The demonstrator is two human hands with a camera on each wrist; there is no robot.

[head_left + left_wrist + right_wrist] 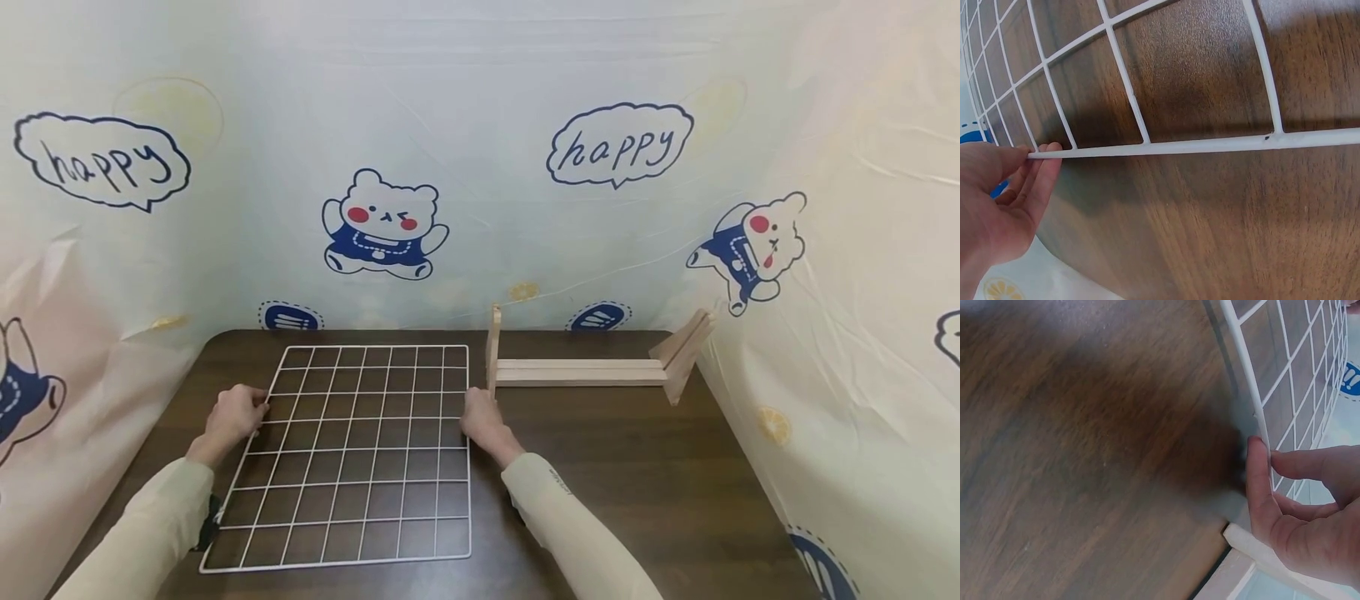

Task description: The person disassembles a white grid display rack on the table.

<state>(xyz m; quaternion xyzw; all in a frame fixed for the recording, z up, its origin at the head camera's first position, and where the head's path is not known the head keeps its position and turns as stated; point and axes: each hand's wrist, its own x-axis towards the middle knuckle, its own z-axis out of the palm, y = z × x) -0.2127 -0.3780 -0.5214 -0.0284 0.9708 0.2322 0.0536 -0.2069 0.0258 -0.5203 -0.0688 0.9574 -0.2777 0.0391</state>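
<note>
A white wire grid panel (345,450) spans the space between my two hands, over the left part of the table. My left hand (234,417) grips its left edge; in the left wrist view the thumb and fingers of the left hand (1013,194) pinch the rim wire. On the opposite edge, my right hand (486,423) does the same, and the right wrist view shows the right hand (1307,506) with thumb and fingers about the rim wire. A shadow below the wire suggests the panel is slightly off the tabletop at the right edge.
Just beyond my right hand stands a wooden frame (581,373), a long bar between two upright end pieces. The dark wood-grain table (615,492) reaches back to a printed cloth (495,233) that hangs behind and at both sides.
</note>
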